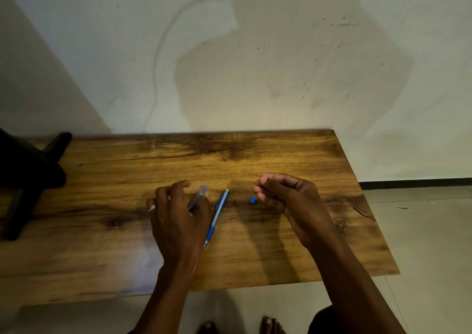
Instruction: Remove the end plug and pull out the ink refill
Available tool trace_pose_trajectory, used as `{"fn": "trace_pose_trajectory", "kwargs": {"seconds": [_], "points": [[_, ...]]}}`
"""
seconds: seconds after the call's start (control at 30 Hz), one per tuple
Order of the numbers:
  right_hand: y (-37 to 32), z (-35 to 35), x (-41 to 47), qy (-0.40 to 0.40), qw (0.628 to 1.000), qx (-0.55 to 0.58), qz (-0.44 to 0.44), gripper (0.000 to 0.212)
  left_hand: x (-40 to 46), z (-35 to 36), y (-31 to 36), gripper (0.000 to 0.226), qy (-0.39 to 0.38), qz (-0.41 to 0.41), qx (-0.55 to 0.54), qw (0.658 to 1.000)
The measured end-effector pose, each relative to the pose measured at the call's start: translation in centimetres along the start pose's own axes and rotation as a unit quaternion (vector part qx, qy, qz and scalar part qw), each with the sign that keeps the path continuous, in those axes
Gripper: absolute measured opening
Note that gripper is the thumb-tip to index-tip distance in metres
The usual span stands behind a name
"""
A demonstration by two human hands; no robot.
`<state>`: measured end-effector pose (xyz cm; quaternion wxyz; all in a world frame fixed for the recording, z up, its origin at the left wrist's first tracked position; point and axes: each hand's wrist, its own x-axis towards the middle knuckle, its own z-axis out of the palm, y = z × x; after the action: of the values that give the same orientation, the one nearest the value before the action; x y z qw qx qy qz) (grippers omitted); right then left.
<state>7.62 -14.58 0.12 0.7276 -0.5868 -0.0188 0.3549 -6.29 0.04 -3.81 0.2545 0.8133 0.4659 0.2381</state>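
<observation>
We pinch a thin refill (251, 174) in our right hand (286, 196) — our left hand (176, 213) grips the clear pen barrel (198, 197) — while the blue pen (217, 215) and cap (252, 200) lie on the table (102, 219) between them.

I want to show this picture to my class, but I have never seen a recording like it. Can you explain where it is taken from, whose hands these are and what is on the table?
One camera, worn on a person's head, looks down at their own two bare hands over a wooden table. The left hand holds a clear pen barrel. The right hand pinches a thin rod, possibly the refill. Between them lie a blue pen and a small blue cap. A dark stand sits at the far left.
</observation>
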Motion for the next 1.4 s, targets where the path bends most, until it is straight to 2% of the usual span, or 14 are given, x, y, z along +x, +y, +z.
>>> {"fn": "trace_pose_trajectory", "kwargs": {"seconds": [0.17, 0.37, 0.47, 0.6, 0.67, 0.77, 0.87, 1.17, 1.4], "points": [[0.0, 0.2, -0.2, 0.000, 0.999, -0.030, -0.031, 0.019, -2.0, 0.2, 1.9, 0.037, -0.049, 0.058, 0.060, 0.995], [-0.2, 0.0, -0.5, -0.026, 0.997, -0.040, -0.065, 0.004, -2.1, 0.9, 2.6, 0.028, -0.091, 0.050, 0.099, 0.990], [-0.5, 0.1, -0.6, -0.040, 0.996, -0.029, -0.079, 0.014, -1.9, 1.1, 2.6, 0.023, -0.088, 0.052, 0.096, 0.990], [-1.1, 0.2, -0.9, -0.056, 0.994, -0.022, -0.091, 0.007, -1.9, 0.9, 2.2, 0.023, -0.083, 0.063, 0.038, 0.994], [-1.4, 0.4, -1.1, -0.060, 0.994, -0.022, -0.093, 0.003, -2.2, 0.7, 2.3, 0.023, -0.083, 0.074, -0.042, 0.993], [-1.7, 0.7, -1.4, -0.050, 0.993, -0.024, -0.107, 0.011, -2.6, 0.1, 3.1, 0.016, -0.085, 0.079, -0.198, 0.973], [-2.1, 1.0, -1.7, -0.030, 0.990, -0.031, -0.133, 0.016, -2.7, -0.3, 3.7, 0.016, -0.078, 0.093, -0.263, 0.957], [-3.0, 2.3, -2.7, -0.029, 0.978, -0.001, -0.206, 0.020, -2.7, -0.5, 4.2, 0.017, -0.059, 0.122, -0.305, 0.943], [-2.6, 2.8, -2.8, -0.031, 0.975, -0.013, -0.221, 0.020, -2.7, -0.8, 4.5, 0.016, -0.050, 0.138, -0.308, 0.940]]}}
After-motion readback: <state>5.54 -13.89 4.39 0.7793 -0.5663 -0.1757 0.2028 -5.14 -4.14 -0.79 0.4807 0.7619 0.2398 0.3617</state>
